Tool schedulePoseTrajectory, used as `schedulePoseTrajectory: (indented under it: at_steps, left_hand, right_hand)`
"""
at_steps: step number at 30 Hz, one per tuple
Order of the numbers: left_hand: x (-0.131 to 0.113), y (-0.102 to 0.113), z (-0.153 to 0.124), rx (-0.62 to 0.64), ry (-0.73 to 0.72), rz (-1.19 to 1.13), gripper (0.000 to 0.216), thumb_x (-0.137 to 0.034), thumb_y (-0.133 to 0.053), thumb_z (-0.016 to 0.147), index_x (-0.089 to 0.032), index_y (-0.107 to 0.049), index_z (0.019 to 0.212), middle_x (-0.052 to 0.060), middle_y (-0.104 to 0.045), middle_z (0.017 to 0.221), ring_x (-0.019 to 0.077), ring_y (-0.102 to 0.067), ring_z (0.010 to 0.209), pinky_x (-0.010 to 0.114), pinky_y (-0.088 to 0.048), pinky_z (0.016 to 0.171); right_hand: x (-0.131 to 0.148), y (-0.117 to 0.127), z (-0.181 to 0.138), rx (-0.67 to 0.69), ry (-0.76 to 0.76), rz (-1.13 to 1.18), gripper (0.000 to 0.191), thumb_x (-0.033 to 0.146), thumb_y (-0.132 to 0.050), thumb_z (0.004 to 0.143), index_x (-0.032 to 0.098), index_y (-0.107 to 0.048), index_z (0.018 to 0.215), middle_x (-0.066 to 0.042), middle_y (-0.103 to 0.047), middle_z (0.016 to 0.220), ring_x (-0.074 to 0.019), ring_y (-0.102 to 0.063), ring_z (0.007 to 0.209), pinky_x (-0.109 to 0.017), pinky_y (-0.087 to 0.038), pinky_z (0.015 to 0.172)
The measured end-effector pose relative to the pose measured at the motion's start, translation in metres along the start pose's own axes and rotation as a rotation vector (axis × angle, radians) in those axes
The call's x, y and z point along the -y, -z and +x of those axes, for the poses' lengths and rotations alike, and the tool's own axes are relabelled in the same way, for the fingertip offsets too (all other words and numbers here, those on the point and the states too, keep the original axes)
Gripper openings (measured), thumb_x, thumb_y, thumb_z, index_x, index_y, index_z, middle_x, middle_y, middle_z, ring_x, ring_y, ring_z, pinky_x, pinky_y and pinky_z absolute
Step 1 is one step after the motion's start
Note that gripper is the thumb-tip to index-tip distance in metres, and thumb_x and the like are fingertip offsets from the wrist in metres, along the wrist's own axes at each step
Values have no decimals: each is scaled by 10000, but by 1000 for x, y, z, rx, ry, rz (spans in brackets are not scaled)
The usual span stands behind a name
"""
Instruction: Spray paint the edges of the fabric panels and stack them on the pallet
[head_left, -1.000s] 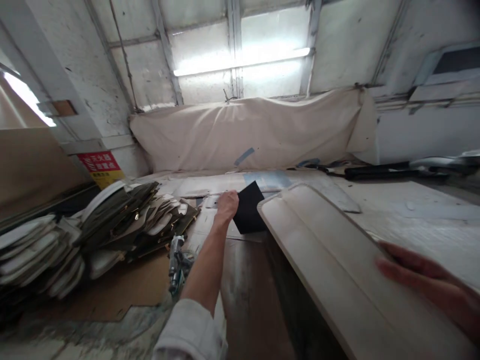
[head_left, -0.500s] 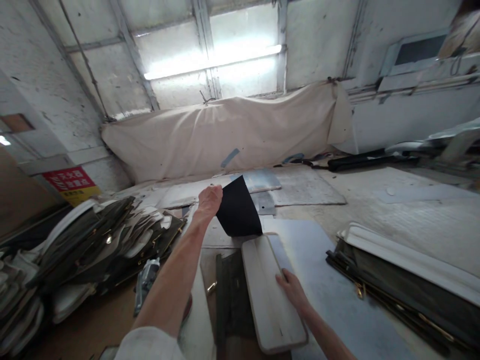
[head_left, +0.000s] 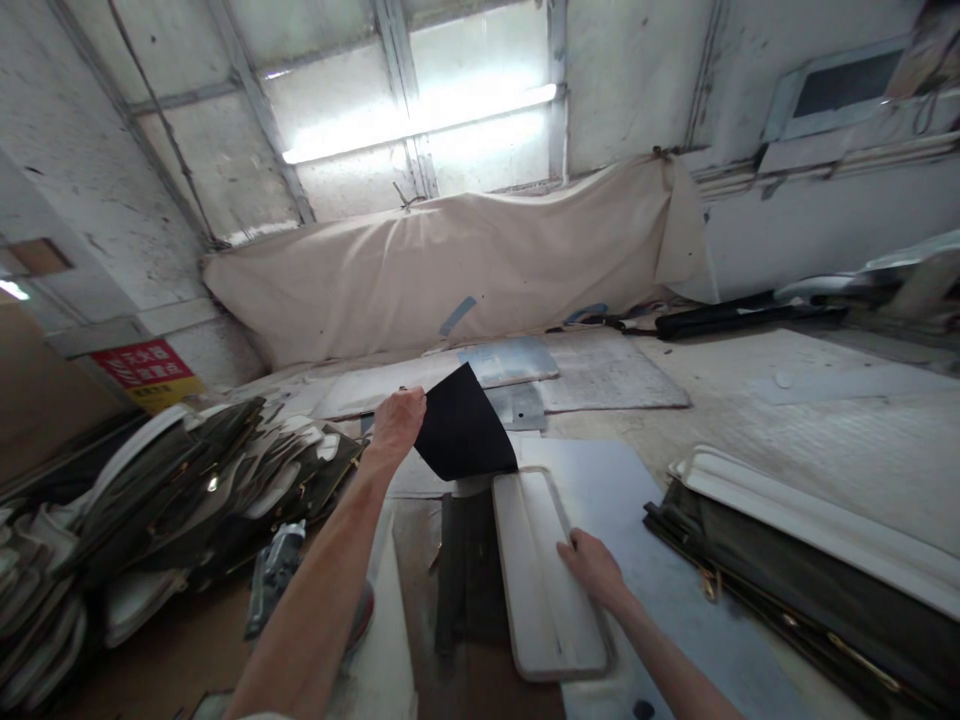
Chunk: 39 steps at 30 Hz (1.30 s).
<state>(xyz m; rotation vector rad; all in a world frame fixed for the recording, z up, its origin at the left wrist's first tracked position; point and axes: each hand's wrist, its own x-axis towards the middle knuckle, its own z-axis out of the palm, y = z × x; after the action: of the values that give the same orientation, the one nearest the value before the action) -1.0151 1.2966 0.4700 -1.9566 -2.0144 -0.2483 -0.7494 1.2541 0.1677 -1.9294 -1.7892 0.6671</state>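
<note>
My left hand (head_left: 399, 420) is closed on the left edge of a black sheet (head_left: 465, 425), which it holds up at a slant. The sheet's lower right corner comes down by the far end of a pale rounded panel (head_left: 551, 580). My right hand (head_left: 592, 565) grips that panel's right edge, thumb on top; the fingers underneath are hidden. Dark olive fabric (head_left: 472, 570) extends from under the panel's left side, apparently part of the same piece.
Dark fabric pieces with pale panels and gold zips form a heap (head_left: 225, 500) at left. A similar stack (head_left: 810, 570) lies at right on the worktable (head_left: 750, 430). A clear bottle (head_left: 277, 570) is beside my left forearm. A draped cloth (head_left: 487, 260) hangs behind.
My left hand has moved slightly left and down with the black sheet. The pale panel has turned a little and shifted away from me, with my right hand still at its edge.
</note>
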Motion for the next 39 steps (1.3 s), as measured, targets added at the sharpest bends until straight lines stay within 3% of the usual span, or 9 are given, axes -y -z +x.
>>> schedulePoseTrajectory:
  at_steps: [11,19,23,27,30,34,39]
  left_hand:
    - [-3,3,-15,11,23,2,354,-297,-274,861,-182,-606,905,100,-663,858,187,-623,812,271,-426,675]
    - [-1,-5,-25,36,35,2,367,-313,-269,866,-184,-598,963,99,-660,882,189,-616,851,275,-433,716]
    - [0,-11,-29,49,28,-5,382,-327,-257,869,-186,-600,959,99,-660,897,199,-614,858,287,-436,716]
    - [1,-12,-33,51,28,-15,386,-321,-251,870,-184,-602,951,106,-660,903,205,-614,860,299,-436,725]
    - [6,-11,-36,50,40,-24,374,-315,-263,867,-184,-606,939,105,-662,898,201,-613,857,293,-436,717]
    - [19,-12,-39,45,71,-58,359,-308,-277,865,-182,-608,921,103,-666,888,190,-615,845,280,-431,705]
    - [36,-20,-51,26,115,-120,368,-316,-253,873,-197,-598,923,89,-669,895,181,-612,850,275,-420,710]
  right_hand:
    - [-4,11,2,48,7,-192,194,314,-480,847,154,-558,767,-15,-619,773,-146,-574,749,-286,-409,676]
    - [1,29,-13,11,1,-277,231,311,-498,812,151,-527,976,-111,-644,919,-240,-597,861,-306,-389,678]
    - [34,31,-24,-60,86,-274,407,299,-469,835,130,-401,1199,-131,-576,1107,-240,-536,1020,-305,-386,787]
    - [84,6,-43,-62,220,-261,655,440,-482,813,91,-272,1326,-169,-468,1258,-279,-471,1105,-342,-380,858]
    - [106,-17,-53,-12,261,-268,723,270,-618,696,113,-302,1327,-169,-459,1274,-302,-503,1060,-355,-415,804]
    - [108,-29,-54,16,224,-277,590,56,-501,669,54,-393,1249,-188,-556,1101,-268,-598,886,-328,-441,684]
    - [91,-19,-46,47,232,-265,230,100,-443,781,88,-567,975,-126,-635,896,-209,-596,876,-295,-426,748]
